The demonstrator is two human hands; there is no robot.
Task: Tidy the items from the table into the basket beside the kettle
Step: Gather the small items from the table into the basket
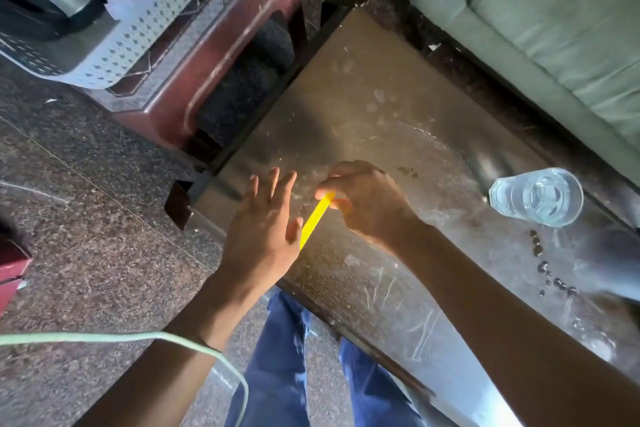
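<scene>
Yellow strip (317, 218) pinched by right hand (367, 201).

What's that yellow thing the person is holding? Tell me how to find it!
Find the dusty brown table next to the green sofa. Near its front edge two bare hands meet; the right hand pinches a flat yellow strip by its upper end, while the open left hand hovers beside it. It is the only bright yellow thing there, unlike the clear glass of water further right.
</scene>
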